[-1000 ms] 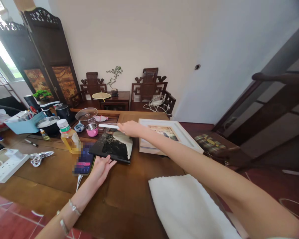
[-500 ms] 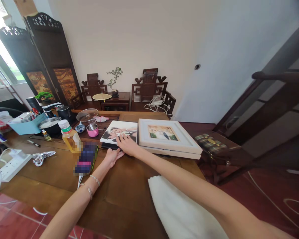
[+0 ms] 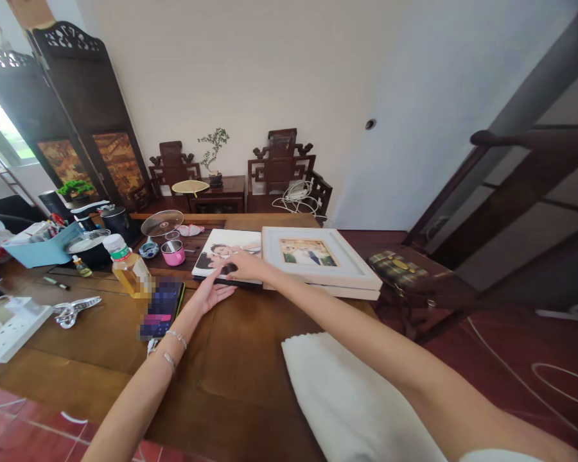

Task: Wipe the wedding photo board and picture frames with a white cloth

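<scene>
A photo album, its white cover printed with a portrait, lies on the wooden table atop a dark item whose black edge shows at the front. My right hand reaches over the cover with fingers bent and thumb pinched at the front edge. Beside it my left hand is palm-up along that edge, fingers stretched to the right and thumb raised against the cover. Whether those fingers pass under the album is hard to see. Touching the album's right side is a white picture frame, stacked on another pale one.
Left of the album are a phone, a bottle, a pink cup and a power strip. White cloth drapes the near edge. A plaid bag sits on a chair at right.
My right hand has drawn back from flat on the cover to the album's front edge, fingers now bent. My left hand has turned with its thumb up. The camera view has shifted slightly.
</scene>
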A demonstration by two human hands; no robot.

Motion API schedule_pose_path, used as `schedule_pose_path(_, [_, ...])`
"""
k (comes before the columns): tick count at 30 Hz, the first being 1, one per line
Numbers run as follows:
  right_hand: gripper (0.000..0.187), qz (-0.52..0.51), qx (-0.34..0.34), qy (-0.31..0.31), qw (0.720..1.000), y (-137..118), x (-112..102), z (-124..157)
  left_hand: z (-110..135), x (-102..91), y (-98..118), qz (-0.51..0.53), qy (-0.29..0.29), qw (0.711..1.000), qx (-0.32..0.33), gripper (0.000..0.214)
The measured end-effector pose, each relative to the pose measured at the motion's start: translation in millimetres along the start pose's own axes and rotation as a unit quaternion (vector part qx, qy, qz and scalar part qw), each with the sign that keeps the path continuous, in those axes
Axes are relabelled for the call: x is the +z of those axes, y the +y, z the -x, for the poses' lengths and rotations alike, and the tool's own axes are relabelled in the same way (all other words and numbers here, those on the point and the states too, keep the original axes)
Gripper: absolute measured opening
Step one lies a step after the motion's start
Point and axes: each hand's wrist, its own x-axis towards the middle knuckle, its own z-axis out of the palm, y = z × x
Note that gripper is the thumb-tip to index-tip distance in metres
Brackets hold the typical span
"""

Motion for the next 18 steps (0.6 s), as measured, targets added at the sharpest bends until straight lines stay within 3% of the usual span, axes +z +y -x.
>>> schedule_pose_path(4, [0.032,-0.048,0.002,-0.011,0.999,13.0,-7.9,9.5,-8.2,3.9,-3.1,-0.005,0.020,1.000,0.007,0.039])
schedule_pose_path(12, [0.037,-0.080,0.027,0.004,0.996,16.9,3.4,22.0,-11.5,5.0,-4.4,-0.007,0.025,1.000,0.007,0.044])
schedule_pose_path(15, [0.034,-0.086,0.037,0.036,0.995,15.2,-5.8,28.5,-8.7,6.4,-2.7,-0.010,0.029,1.000,0.001,0.048])
schedule_pose_path(18, [0.031,-0.076,0.095,0.091,0.988,32.3,-25.8,52.1,-5.4,7.1,-0.8,-0.011,0.037,0.999,-0.009,0.054])
